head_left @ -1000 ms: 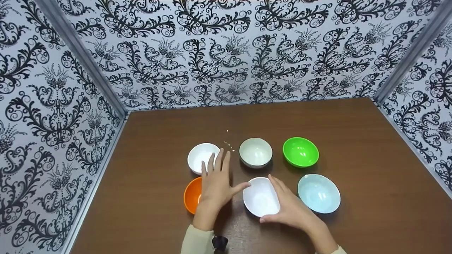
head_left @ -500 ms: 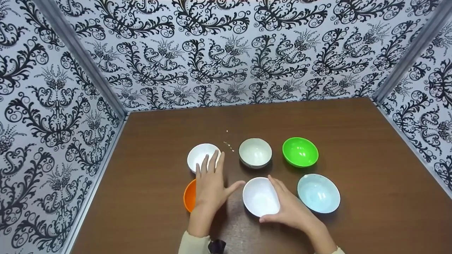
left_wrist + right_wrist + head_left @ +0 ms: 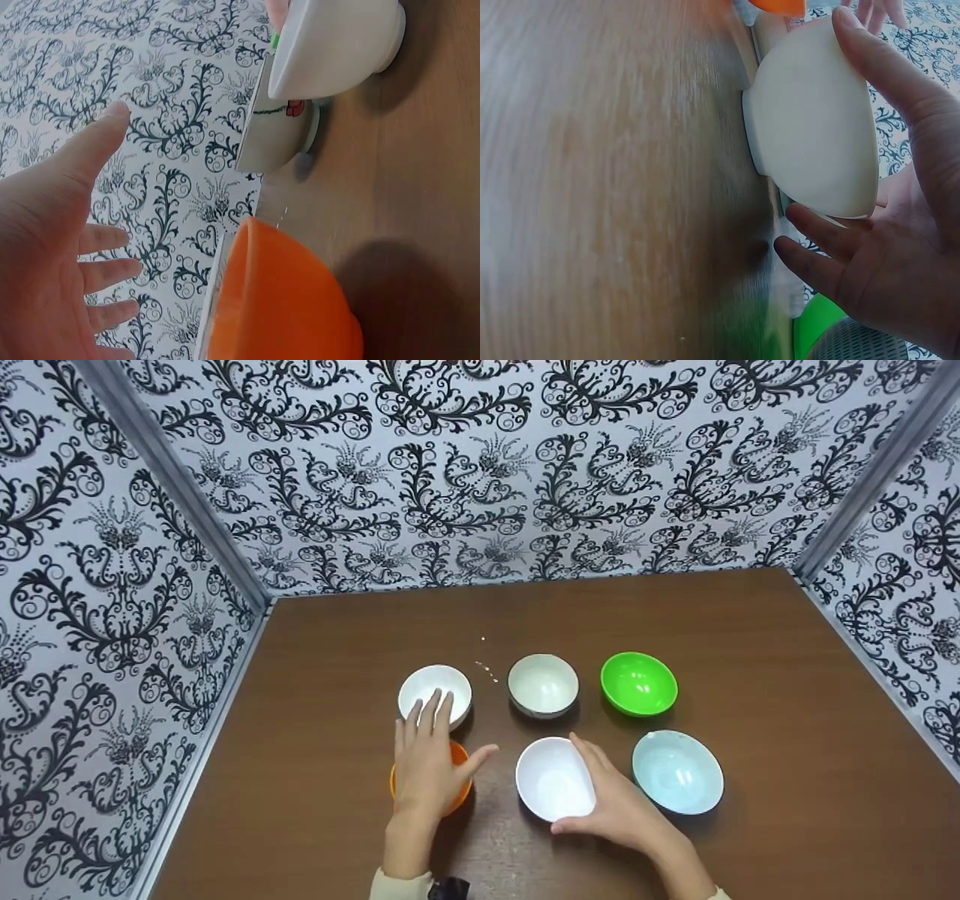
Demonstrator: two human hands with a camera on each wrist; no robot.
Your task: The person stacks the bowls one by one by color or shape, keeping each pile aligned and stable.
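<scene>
the right hand [image 3: 611, 802] has its thumb and fingers curled about the near white bowl [image 3: 553, 780], which sits between the orange bowl [image 3: 292, 300] and the pale blue bowl [image 3: 678, 772] and seems to stand on the table [image 3: 337, 735]. the left hand [image 3: 426, 769] hangs above the orange bowl, clear of it, thumb spread wide and fingers straight and slightly apart. its fingertips overlap the far white bowl [image 3: 435, 682]; i cannot tell whether they touch. lowered carelessly, that hand could tip either bowl; a one-sided hold could let the near white bowl slip or tilt, and a swing to the right could knock the pale blue one. the table is brown, wood-grained and glossy, with white specks [image 3: 486, 668] beside the cream bowl [image 3: 543, 685]; the green bowl [image 3: 639, 684] stands further right. black-and-white scroll-patterned walls [image 3: 480, 472] with grey corner strips [image 3: 180, 491] enclose it.
</scene>
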